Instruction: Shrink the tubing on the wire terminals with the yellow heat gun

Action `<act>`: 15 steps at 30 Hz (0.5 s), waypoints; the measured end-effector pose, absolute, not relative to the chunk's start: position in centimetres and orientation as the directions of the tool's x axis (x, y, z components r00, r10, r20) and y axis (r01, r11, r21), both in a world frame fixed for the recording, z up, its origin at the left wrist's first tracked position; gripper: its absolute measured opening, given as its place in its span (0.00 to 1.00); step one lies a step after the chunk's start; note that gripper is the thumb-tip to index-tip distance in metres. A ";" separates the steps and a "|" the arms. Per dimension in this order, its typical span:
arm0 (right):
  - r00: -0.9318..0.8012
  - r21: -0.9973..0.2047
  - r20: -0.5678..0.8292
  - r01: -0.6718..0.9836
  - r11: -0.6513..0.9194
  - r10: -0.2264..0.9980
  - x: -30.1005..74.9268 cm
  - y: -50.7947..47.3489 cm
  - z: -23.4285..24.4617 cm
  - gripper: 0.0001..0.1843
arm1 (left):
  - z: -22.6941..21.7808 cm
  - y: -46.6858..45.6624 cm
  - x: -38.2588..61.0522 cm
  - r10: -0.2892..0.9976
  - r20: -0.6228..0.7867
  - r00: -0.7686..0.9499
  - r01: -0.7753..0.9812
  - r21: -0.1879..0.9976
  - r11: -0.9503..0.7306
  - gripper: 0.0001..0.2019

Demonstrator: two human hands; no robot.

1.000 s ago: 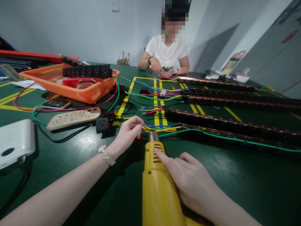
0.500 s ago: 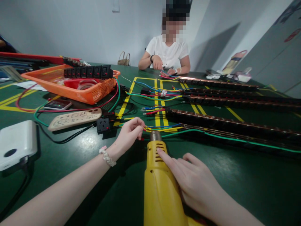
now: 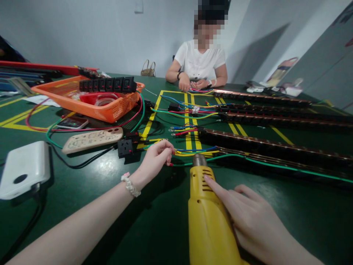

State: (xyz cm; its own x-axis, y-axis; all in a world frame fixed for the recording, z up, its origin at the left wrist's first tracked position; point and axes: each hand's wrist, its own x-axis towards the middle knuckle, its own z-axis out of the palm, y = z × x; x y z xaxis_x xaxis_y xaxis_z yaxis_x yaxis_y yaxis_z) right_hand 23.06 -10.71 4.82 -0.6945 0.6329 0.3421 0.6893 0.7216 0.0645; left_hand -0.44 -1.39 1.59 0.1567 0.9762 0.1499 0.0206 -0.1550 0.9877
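Note:
My right hand (image 3: pixel 252 213) is closed around a yellow heat gun (image 3: pixel 206 217), the index finger lying along its vents. The metal nozzle (image 3: pixel 199 161) points away from me, just below a bundle of yellow, blue and green wires (image 3: pixel 197 152). At the left end of that bundle, my left hand (image 3: pixel 158 154) is closed in a pinch on the wires; their tips are partly hidden by the fingers. A longer green wire (image 3: pixel 231 155) with a red end runs from below my left fingers to the right, along a dark metal strip (image 3: pixel 275 162).
More long strips with wire ends (image 3: pixel 179 130) lie behind. On the left are an orange basket (image 3: pixel 110 116) holding a black socket row (image 3: pixel 107 84), a beige phone case (image 3: pixel 92 141), a black socket (image 3: pixel 125 148) and a white device (image 3: pixel 26 165). A person (image 3: pixel 200 66) sits opposite, handling wires.
The heat gun has moved right, its nozzle now farther from my left fingers. My left hand still pinches the wires. The view has shifted slightly left.

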 end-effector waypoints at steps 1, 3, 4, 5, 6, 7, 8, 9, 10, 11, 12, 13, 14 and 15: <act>-0.684 0.071 0.353 0.700 0.711 0.638 23.6 -10.8 4.9 0.32 | 1.5 -1.4 -0.4 0.976 0.149 0.157 0.019 0.988 -0.154 0.04; -0.663 0.076 0.364 0.721 0.689 0.654 24.6 -10.9 4.9 0.32 | 1.5 -1.3 -0.5 0.975 0.151 0.161 0.020 0.988 -0.156 0.04; -0.653 0.077 0.368 0.731 0.678 0.662 25.0 -11.0 4.9 0.32 | 1.5 -1.3 -0.5 0.975 0.152 0.164 0.022 0.987 -0.158 0.05; -0.645 0.078 0.372 0.738 0.670 0.668 25.3 -11.0 4.9 0.32 | 1.5 -1.4 -0.6 0.974 0.153 0.167 0.025 0.987 -0.159 0.05; -0.640 0.080 0.374 0.744 0.664 0.672 25.5 -11.0 4.9 0.32 | 1.5 -1.4 -0.6 0.974 0.152 0.170 0.029 0.987 -0.160 0.05; -0.639 0.081 0.375 0.745 0.663 0.672 25.6 -11.0 4.9 0.32 | 1.5 -1.4 -0.6 0.974 0.150 0.170 0.035 0.987 -0.158 0.05; -0.638 0.079 0.376 0.745 0.662 0.672 25.6 -10.9 4.9 0.32 | 1.5 -1.4 -0.6 0.974 0.149 0.169 0.040 0.987 -0.158 0.05; -0.636 0.074 0.378 0.745 0.662 0.673 25.6 -10.9 4.9 0.32 | 1.5 -1.5 -0.6 0.975 0.148 0.168 0.044 0.987 -0.158 0.05; -0.633 0.067 0.379 0.746 0.663 0.675 25.5 -10.8 4.8 0.32 | 1.5 -1.5 -0.6 0.975 0.149 0.166 0.045 0.986 -0.158 0.05; -0.631 0.060 0.379 0.746 0.663 0.677 25.5 -10.8 4.8 0.32 | 1.5 -1.4 -0.6 0.975 0.151 0.163 0.043 0.986 -0.160 0.04; -0.630 0.054 0.375 0.747 0.663 0.680 25.4 -10.8 4.8 0.32 | 1.5 -1.4 -0.6 0.975 0.153 0.160 0.039 0.986 -0.161 0.04; -0.631 0.051 0.370 0.747 0.663 0.682 25.3 -10.8 4.8 0.33 | 1.5 -1.4 -0.5 0.976 0.152 0.157 0.033 0.987 -0.159 0.04; -0.636 0.052 0.364 0.743 0.667 0.681 25.2 -10.9 4.8 0.33 | 1.5 -1.4 -0.5 0.977 0.149 0.154 0.029 0.987 -0.155 0.04; -0.643 0.054 0.358 0.738 0.673 0.677 25.1 -10.9 4.8 0.33 | 1.4 -1.4 -0.4 0.978 0.145 0.151 0.027 0.988 -0.150 0.04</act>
